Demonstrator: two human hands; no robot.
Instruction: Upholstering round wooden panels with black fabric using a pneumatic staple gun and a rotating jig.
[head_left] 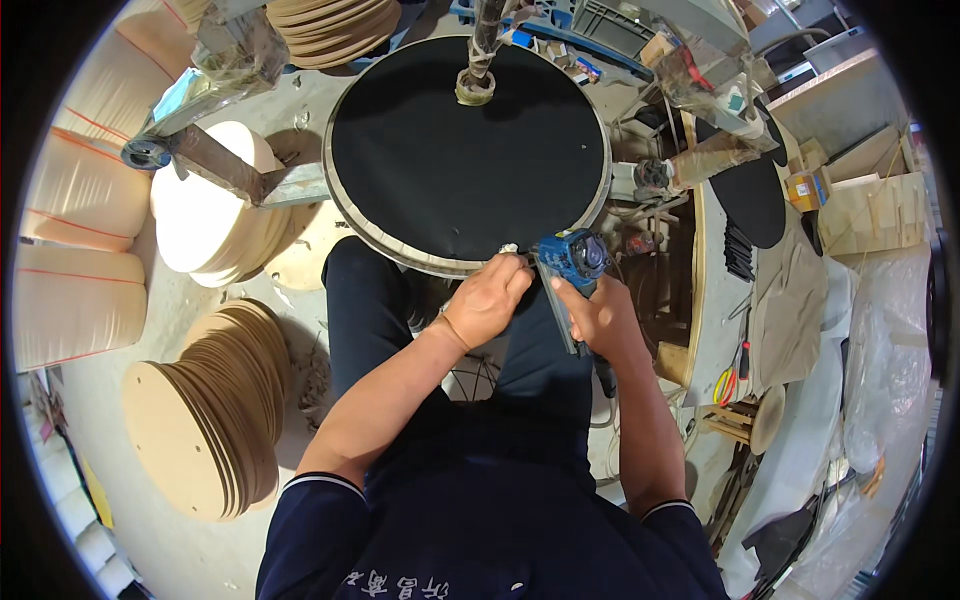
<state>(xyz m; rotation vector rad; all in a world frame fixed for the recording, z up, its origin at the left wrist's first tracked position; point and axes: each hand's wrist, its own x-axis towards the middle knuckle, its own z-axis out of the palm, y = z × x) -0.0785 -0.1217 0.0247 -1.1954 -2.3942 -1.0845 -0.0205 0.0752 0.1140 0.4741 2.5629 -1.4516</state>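
Note:
A large round seat pad covered in black fabric [460,150] lies on a stand in front of me, its wooden rim [400,255] showing along the near edge. My left hand [488,298] presses the fabric at the near rim, fingers pinched on it. My right hand [600,312] grips a blue staple gun [570,258], whose nose sits against the rim just right of my left fingers. A metal clamp post [478,60] presses down on the pad's far side.
Stacks of round wooden discs [215,405] stand at my left, with pale round boards [215,215] behind them and foam rolls [80,240] at the far left. A cluttered bench with black oval pieces [755,195], scissors [725,385] and cardboard boxes [870,205] is on the right.

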